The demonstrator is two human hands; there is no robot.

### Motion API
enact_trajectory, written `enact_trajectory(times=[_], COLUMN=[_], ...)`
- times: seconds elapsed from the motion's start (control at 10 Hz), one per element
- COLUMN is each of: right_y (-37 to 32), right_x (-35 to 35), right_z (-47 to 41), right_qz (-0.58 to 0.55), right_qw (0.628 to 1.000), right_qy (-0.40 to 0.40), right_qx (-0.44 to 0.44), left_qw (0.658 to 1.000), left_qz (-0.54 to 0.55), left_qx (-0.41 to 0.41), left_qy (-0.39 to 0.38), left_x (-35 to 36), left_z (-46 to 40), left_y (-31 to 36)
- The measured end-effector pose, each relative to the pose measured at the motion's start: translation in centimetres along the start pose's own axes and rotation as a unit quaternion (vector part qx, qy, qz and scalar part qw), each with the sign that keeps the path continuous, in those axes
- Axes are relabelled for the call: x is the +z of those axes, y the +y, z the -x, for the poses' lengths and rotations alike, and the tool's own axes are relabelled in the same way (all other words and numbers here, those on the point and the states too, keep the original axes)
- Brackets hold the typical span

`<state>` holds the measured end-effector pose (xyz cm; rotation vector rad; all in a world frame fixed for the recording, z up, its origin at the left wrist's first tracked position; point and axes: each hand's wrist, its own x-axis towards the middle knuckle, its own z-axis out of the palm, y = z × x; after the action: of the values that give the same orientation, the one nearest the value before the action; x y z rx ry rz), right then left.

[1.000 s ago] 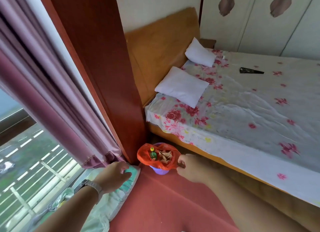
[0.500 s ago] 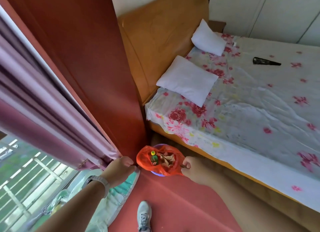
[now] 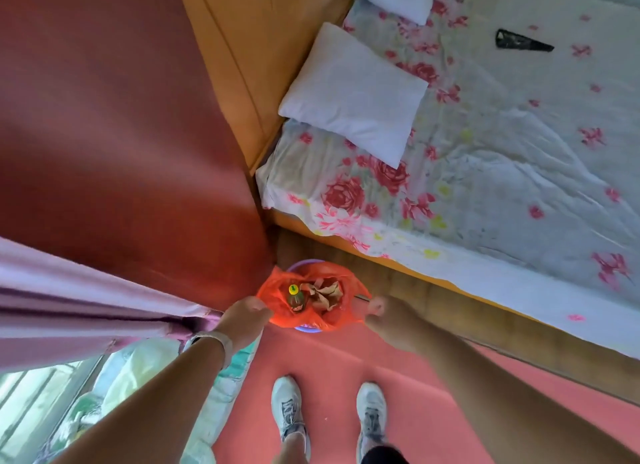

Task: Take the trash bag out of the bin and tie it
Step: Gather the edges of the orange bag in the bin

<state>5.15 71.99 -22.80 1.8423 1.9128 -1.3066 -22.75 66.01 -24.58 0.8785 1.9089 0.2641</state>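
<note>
An orange-red trash bag (image 3: 277, 297) lines a small purple bin (image 3: 306, 329) on the floor in the corner between the red wall and the bed. Inside the bag I see a bottle with a yellow cap (image 3: 295, 297) and crumpled brown paper (image 3: 325, 294). My left hand (image 3: 244, 316) pinches the bag's left edge. My right hand (image 3: 381, 311) grips the bag's right edge. Both hands pull the rim outward over the bin, and the bag's mouth gapes wide.
A bed with a floral sheet (image 3: 485, 186), white pillows (image 3: 353, 93) and an orange headboard (image 3: 263, 65) stands to the right. A pink curtain (image 3: 86, 304) hangs at left beside a window. My two white shoes (image 3: 329, 415) stand on a red mat just before the bin.
The camera tilted down and moved closer over the bin. My left hand moved right from the pale cloth by the curtain and took hold of the bag's left edge; the right hand kept its grip.
</note>
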Motion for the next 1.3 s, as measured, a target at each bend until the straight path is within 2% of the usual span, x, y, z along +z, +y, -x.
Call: enact_trajectory(times=[0.1,0.3,0.4,0.5,0.8,0.9,1.0,1.1,1.2,1.3], right_y=[2.2,8.1,10.9,13.5,19.8,21.2,22.2,23.1,24.1,24.9], right_x=[1.8,6.6,9.5,12.4,20.6,22.5,24.1,25.6,26.1,25.8], right_z=[-3.9,-13.0,-16.5,-19.7,-27.2,-29.2,-30.9,-32.3,-34.1,-35.9], right_qz=[-0.025,-0.067,-0.090,-0.148,-0.283,-0.334,-0.410,-0.485,-0.544,-0.592], right_qw=[0.999,0.990,0.983,0.971,0.911,0.881,0.836,0.782,0.736,0.696], right_qy=[0.005,-0.008,-0.026,-0.031,-0.047,-0.028,-0.020,0.002,0.037,0.094], right_qx=[0.034,0.127,0.156,0.184,0.297,0.334,0.364,0.392,0.401,0.394], left_qw=[1.000,0.997,0.990,0.982,0.955,0.945,0.926,0.910,0.913,0.944], left_qz=[-0.003,0.003,0.013,0.068,0.117,0.142,0.190,0.237,0.251,0.152], left_qx=[-0.031,-0.057,-0.124,-0.166,-0.271,-0.293,-0.306,-0.294,-0.257,-0.201], left_qy=[0.000,-0.049,-0.061,-0.052,-0.022,0.016,0.115,0.169,0.195,0.214], left_x=[1.3,7.3,10.2,12.6,17.8,19.0,19.5,19.7,19.9,20.1], left_z=[-4.1,-11.2,-15.1,-18.6,-27.4,-29.0,-30.0,-30.9,-31.9,-32.1], left_y=[-1.1,-5.5,-8.1,-9.8,-16.6,-18.4,-19.7,-20.6,-20.9,-20.0])
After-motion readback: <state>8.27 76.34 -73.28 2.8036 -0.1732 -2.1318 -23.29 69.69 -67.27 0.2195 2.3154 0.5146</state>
